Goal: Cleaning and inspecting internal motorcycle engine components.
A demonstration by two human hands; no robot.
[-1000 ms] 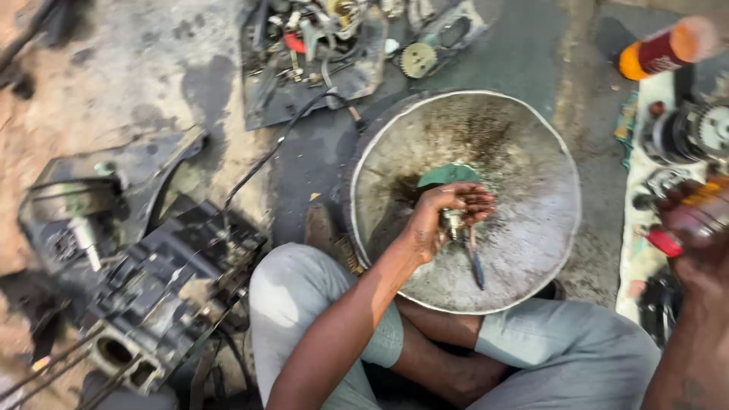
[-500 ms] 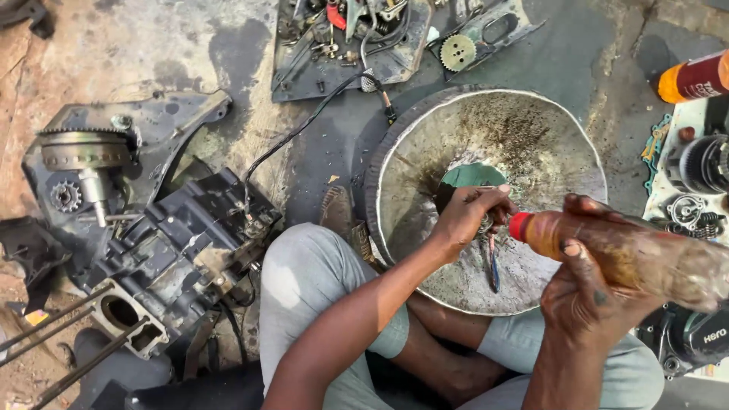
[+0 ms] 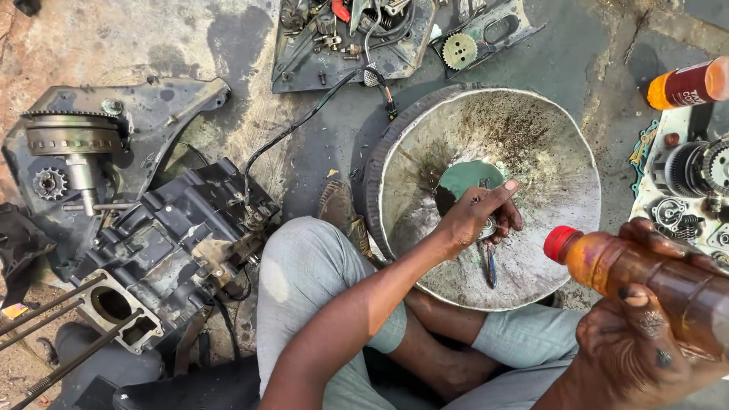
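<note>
My left hand (image 3: 477, 215) reaches into a wide, dirty metal basin (image 3: 554, 144) and grips a small metal part (image 3: 488, 250) over a pool of green liquid (image 3: 465, 178). My right hand (image 3: 645, 334) holds a plastic bottle of brown liquid (image 3: 638, 273) with a red cap (image 3: 560, 243). The bottle lies nearly level, its cap pointing toward the basin's right side. My legs in grey trousers (image 3: 311, 281) are folded under the basin's near edge.
A black engine crankcase (image 3: 163, 250) with long studs lies at left on the oily ground. A clutch assembly (image 3: 72, 140) sits on a cover behind it. Trays of parts and a gear (image 3: 459, 50) lie at the top. An orange bottle (image 3: 687, 83) and gears (image 3: 695, 171) are at right.
The bottle in my right hand has come in from the right and now sits lower, its cap beside the basin. My left hand stays in the basin on the part.
</note>
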